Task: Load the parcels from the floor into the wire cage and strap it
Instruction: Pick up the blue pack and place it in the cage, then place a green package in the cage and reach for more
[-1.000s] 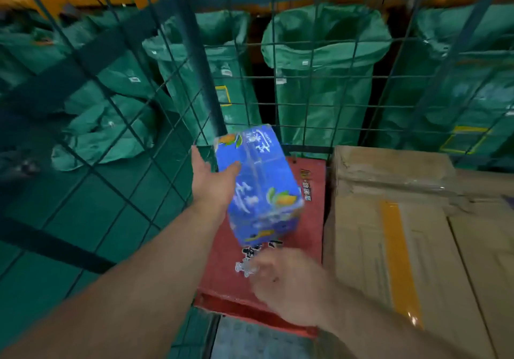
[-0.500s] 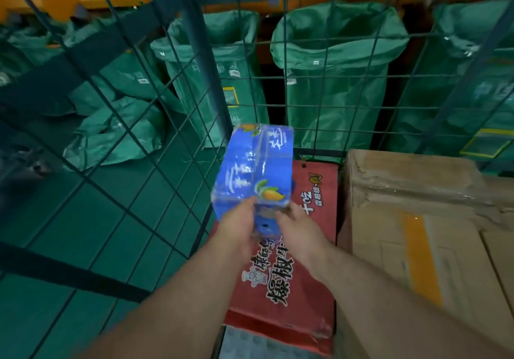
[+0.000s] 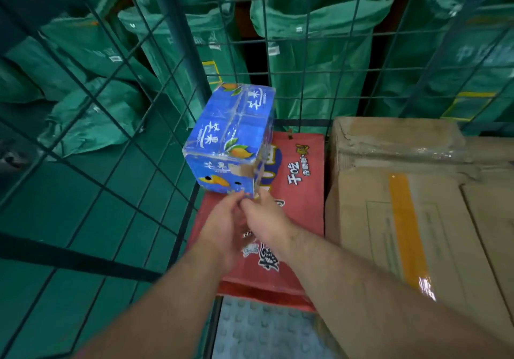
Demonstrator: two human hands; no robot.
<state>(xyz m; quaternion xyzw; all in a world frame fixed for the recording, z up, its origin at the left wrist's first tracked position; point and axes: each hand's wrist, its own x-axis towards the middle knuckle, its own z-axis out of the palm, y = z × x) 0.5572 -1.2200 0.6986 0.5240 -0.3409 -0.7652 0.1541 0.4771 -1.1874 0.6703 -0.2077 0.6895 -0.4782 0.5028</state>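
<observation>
1. The left forearm and the right forearm are bare along all of their visible length.
2. Fine dark hair shows on the right forearm near the wrist.
3. The left hand and the right hand are bare too.

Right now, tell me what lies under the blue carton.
A red printed box lies beneath the blue carton, in the wire cage. The carton hides that box's far left part, and whether the two touch cannot be seen.

Green sacks standing upright in row at back; one more sack lying slumped on green floor, left side.
</observation>
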